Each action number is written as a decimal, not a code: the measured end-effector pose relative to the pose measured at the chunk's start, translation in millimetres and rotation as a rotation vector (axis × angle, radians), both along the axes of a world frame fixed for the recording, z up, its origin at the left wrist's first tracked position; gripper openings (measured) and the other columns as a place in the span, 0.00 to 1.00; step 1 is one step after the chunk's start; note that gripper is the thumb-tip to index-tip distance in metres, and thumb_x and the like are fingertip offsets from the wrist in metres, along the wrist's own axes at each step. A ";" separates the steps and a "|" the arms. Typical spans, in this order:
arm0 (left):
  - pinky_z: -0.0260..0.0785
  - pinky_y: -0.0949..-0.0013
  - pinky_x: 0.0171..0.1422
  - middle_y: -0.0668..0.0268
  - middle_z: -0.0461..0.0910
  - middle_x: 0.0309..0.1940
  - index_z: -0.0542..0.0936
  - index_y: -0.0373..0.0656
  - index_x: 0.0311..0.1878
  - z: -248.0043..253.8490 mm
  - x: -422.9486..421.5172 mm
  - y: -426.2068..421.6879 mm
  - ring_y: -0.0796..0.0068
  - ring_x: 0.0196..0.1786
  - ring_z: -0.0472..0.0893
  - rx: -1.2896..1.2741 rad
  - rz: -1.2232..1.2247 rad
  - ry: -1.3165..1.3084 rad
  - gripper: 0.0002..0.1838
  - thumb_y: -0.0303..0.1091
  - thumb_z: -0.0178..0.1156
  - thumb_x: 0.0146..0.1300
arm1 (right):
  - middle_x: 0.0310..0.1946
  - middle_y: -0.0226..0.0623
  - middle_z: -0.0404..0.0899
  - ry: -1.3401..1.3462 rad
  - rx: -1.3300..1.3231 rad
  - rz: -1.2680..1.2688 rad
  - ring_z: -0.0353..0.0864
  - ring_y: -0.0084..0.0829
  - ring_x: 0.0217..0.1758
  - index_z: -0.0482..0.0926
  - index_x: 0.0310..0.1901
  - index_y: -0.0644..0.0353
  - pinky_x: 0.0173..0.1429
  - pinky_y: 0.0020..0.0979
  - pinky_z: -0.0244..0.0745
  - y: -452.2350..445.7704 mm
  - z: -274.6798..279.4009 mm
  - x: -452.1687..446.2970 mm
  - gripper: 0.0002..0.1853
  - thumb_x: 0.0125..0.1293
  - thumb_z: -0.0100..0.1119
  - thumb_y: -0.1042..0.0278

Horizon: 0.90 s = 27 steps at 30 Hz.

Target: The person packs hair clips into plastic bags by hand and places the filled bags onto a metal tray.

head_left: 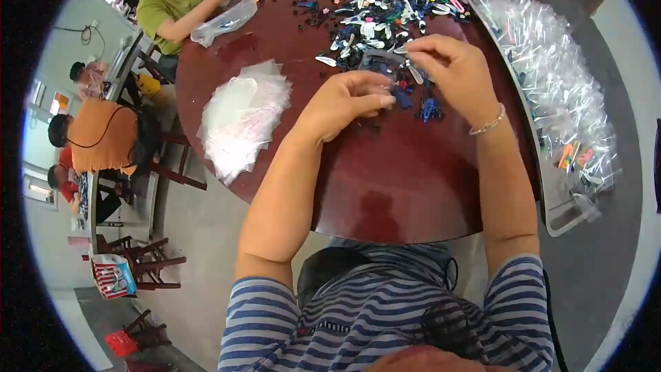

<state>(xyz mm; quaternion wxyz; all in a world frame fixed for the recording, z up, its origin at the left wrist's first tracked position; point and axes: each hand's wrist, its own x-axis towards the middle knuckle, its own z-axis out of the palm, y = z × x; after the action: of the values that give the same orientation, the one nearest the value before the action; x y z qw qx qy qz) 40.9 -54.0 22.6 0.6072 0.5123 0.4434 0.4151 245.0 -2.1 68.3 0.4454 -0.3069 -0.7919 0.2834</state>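
Over the near edge of a big heap of hair clips, a clear plastic bag with dark contents showing through sits between my hands. My left hand is closed at the bag's lower side, thumb and forefinger together. My right hand pinches at the bag's upper right; a small pale sliver shows at its fingertips, and I cannot tell whether it is a clip or the bag's edge. Below the fingers lie dark blue clips and small black pieces. One white clip rests left of the bag.
A fanned stack of flat clear bags lies left on the dark red round table. To the right, a tray carries many filled bags. Across the table, a person in green handles another bag. Other people sit further left, near stools.
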 end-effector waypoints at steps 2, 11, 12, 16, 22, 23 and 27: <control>0.73 0.73 0.48 0.62 0.83 0.41 0.78 0.40 0.52 -3.3 -1.9 1.6 0.73 0.46 0.82 -0.014 0.049 -0.031 0.17 0.30 0.65 0.60 | 0.30 0.36 0.83 -0.240 -0.010 0.007 0.81 0.24 0.32 0.81 0.38 0.66 0.39 0.24 0.74 19.8 -8.0 19.5 0.06 0.59 0.60 0.75; 0.73 0.68 0.49 0.61 0.83 0.41 0.78 0.42 0.52 -4.9 -6.3 3.5 0.71 0.46 0.82 -0.030 0.108 -0.070 0.16 0.33 0.64 0.62 | 0.30 0.44 0.82 -0.692 -0.012 0.049 0.82 0.43 0.36 0.82 0.32 0.60 0.43 0.38 0.76 36.1 -33.6 33.6 0.06 0.51 0.63 0.71; 0.73 0.68 0.49 0.61 0.83 0.41 0.78 0.42 0.52 -4.8 -6.4 3.4 0.71 0.46 0.82 -0.029 0.108 -0.070 0.16 0.33 0.64 0.62 | 0.30 0.44 0.82 -0.745 0.026 0.009 0.82 0.44 0.37 0.82 0.31 0.60 0.43 0.39 0.76 36.3 -36.6 32.5 0.06 0.50 0.63 0.71; 0.72 0.68 0.50 0.62 0.83 0.42 0.78 0.42 0.52 -2.9 -5.8 2.4 0.71 0.46 0.82 -0.043 0.126 -0.057 0.16 0.34 0.63 0.62 | 0.30 0.44 0.81 -0.804 0.040 -0.011 0.81 0.45 0.38 0.80 0.29 0.60 0.44 0.40 0.75 40.1 -45.3 30.1 0.04 0.51 0.62 0.72; 0.72 0.68 0.50 0.62 0.83 0.42 0.79 0.42 0.52 -4.6 -6.4 3.2 0.72 0.46 0.82 -0.047 0.111 -0.049 0.16 0.35 0.64 0.62 | 0.33 0.44 0.79 -0.610 0.049 -0.060 0.79 0.46 0.41 0.79 0.32 0.59 0.46 0.41 0.74 31.3 -37.7 18.5 0.05 0.53 0.60 0.71; 0.72 0.68 0.50 0.62 0.83 0.42 0.78 0.42 0.52 -5.0 -6.5 3.5 0.72 0.46 0.82 -0.050 0.104 -0.052 0.16 0.35 0.64 0.62 | 0.33 0.43 0.78 -0.599 0.096 -0.055 0.79 0.44 0.39 0.79 0.34 0.60 0.45 0.40 0.74 32.5 -45.8 15.9 0.06 0.53 0.61 0.72; 0.72 0.68 0.50 0.62 0.83 0.42 0.78 0.41 0.52 -6.1 -6.8 4.0 0.72 0.46 0.82 -0.042 0.094 -0.039 0.16 0.35 0.64 0.62 | 0.34 0.43 0.77 -0.648 0.171 -0.053 0.79 0.43 0.40 0.79 0.36 0.61 0.44 0.39 0.73 31.2 -60.5 8.0 0.08 0.54 0.62 0.73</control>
<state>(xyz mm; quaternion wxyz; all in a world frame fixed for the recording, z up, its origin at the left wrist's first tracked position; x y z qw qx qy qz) 34.1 -50.1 16.5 0.6060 0.4699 0.4637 0.4438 253.0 29.1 7.8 0.2016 -0.3628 -0.9051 0.0920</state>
